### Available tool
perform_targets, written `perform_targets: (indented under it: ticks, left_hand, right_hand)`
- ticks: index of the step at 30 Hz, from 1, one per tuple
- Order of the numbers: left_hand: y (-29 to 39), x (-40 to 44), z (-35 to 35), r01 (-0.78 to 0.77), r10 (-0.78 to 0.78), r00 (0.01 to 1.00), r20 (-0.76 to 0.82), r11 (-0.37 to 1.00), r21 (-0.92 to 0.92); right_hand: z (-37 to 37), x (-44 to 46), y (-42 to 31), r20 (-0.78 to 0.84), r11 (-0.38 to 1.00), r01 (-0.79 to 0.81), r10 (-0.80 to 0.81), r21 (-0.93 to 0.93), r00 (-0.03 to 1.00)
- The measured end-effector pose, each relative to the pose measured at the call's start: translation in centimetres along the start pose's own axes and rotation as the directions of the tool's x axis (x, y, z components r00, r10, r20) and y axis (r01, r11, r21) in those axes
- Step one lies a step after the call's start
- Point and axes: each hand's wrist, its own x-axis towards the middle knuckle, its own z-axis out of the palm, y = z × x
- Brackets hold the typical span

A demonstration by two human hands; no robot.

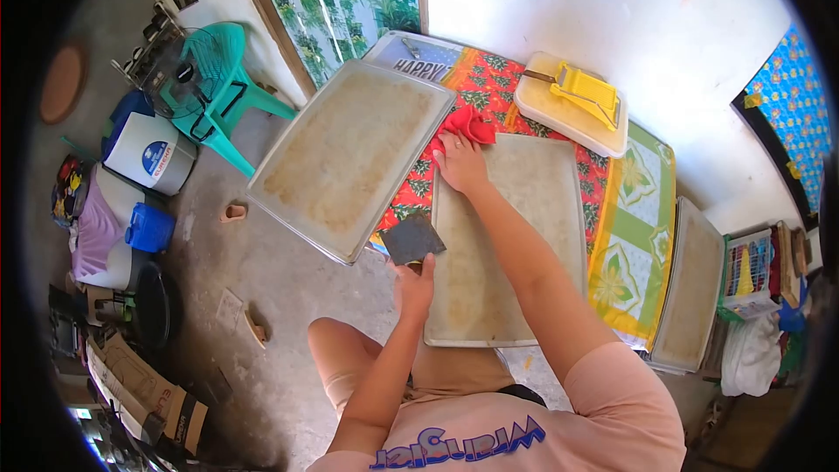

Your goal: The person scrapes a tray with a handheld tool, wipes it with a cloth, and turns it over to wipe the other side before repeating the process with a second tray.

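My left hand (414, 287) is closed around the handle of a scraper with a wide, dark, flat blade (415, 239). The blade is at the left edge of a metal baking tray (516, 249) in front of me; whether it touches the tray I cannot tell. My right hand (461, 163) presses on a bunched red cloth (470, 125) by the tray's far left corner, its fingers partly over the cloth. A second, brown-stained baking tray (350, 149) lies tilted to the left, overhanging the table edge.
Behind the trays, a lidded white container (559, 114) carries a yellow slicer (587, 94) and a dark-handled tool. Another tray (690, 284) stands at the table's right end. A green plastic chair (218, 79) is on the left, with boxes and a blue container (149, 227) on the floor.
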Motion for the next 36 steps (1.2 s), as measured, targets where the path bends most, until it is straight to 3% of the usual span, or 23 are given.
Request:
perform_targets:
  ticks: [3, 9, 16, 25, 29, 32, 36]
  left_hand:
    - [-0.1, -0.1, 0.5, 0.006, -0.005, 1.000, -0.003, 0.957, 0.289]
    - [-1.5, 0.9, -0.1, -0.026, 0.030, 1.000, -0.002, 0.891, 0.452]
    - [-0.1, 0.0, 0.1, -0.035, 0.045, 0.999, -0.016, 0.925, 0.377]
    - [2.1, -0.7, 0.4, -0.034, 0.047, 0.999, -0.026, 0.928, 0.370]
    - [3.2, -1.3, 0.7, -0.084, 0.092, 0.996, -0.018, 0.960, 0.269]
    - [3.0, -1.1, 0.8, -0.129, 0.133, 0.991, -0.005, 0.974, 0.187]
    - [2.3, -0.3, 1.4, -0.200, 0.198, 0.980, -0.030, 0.975, -0.095]
  right_hand:
    - [-0.4, 0.1, 0.6, -0.015, 0.999, 0.020, -0.020, -0.027, 1.000]
    - [-2.2, -0.4, 3.0, -0.056, 0.994, -0.084, 0.080, -0.073, 0.995]
    - [-7.5, -3.2, 10.3, -0.094, 0.917, -0.336, 0.323, -0.217, 0.942]
    - [-12.1, -9.4, 14.7, -0.176, 0.796, -0.416, 0.377, -0.440, 0.909]
    - [-14.1, -16.4, 12.1, -0.168, 0.816, -0.371, 0.331, -0.444, 0.929]
    - [-15.8, -24.2, 8.4, -0.190, 0.855, -0.274, 0.209, -0.441, 0.959]
    - [-18.4, -33.8, 3.3, -0.091, 0.847, -0.239, 0.223, -0.476, 0.971]
